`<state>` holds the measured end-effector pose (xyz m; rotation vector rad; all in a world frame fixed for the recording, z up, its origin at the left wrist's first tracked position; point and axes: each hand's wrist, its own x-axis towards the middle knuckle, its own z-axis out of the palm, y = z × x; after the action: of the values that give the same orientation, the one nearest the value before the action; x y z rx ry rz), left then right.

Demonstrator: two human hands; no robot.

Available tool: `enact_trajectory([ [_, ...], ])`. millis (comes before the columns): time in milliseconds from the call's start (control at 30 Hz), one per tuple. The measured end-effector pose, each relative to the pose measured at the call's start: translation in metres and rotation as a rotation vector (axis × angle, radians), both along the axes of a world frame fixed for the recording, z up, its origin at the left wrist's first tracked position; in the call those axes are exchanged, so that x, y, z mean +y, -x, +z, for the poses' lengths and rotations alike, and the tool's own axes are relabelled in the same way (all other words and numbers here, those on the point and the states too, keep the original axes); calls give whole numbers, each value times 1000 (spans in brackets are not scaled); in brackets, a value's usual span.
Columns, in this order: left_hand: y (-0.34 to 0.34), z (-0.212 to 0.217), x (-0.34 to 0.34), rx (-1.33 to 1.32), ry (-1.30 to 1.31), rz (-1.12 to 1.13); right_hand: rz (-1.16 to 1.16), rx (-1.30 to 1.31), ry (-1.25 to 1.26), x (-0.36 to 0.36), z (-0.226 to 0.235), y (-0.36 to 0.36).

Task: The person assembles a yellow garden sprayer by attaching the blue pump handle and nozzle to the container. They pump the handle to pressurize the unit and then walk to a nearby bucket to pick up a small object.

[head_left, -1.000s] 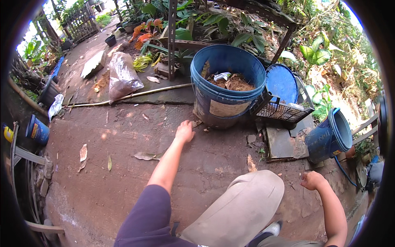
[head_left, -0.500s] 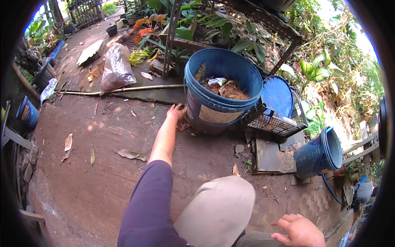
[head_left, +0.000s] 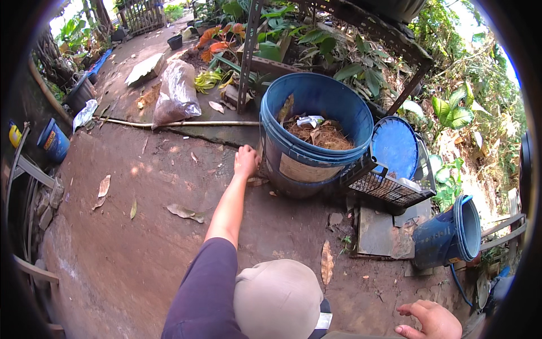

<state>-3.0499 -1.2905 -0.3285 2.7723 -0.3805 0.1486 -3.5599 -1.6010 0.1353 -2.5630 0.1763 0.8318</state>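
Note:
My left hand (head_left: 247,161) is stretched forward, low by the left side of a large blue bucket (head_left: 307,169). Its fingers are curled in, and what they hold, if anything, is hidden. A dry brown leaf (head_left: 257,182) lies on the ground just beside that hand, at the bucket's foot. Inside the bucket are brown fibrous scraps (head_left: 324,139), dry leaves and a crumpled white wrapper (head_left: 310,121). My right hand (head_left: 430,320) hangs at the lower right, thumb apart from loosely bent fingers, with nothing in it.
Right of the bucket stands a black crate (head_left: 389,189) with a round blue lid (head_left: 395,147). A smaller blue bucket (head_left: 437,237) leans beyond flat slabs (head_left: 384,231). A pole (head_left: 209,123) and a filled plastic bag (head_left: 176,96) lie behind. A metal frame (head_left: 248,56) rises behind the bucket.
My left hand's fingers have gone from spread to curled beside the bucket. My right hand has shifted slightly right and down. The whole view has moved a little.

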Motion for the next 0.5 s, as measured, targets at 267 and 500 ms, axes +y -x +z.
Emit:
enact_trajectory([
  [267, -3, 10, -46, 376, 131, 124, -103, 34, 36, -10, -7, 7],
  [500, 38, -16, 24, -166, 185, 206, 66, 29, -40, -12, -13, -16],
])
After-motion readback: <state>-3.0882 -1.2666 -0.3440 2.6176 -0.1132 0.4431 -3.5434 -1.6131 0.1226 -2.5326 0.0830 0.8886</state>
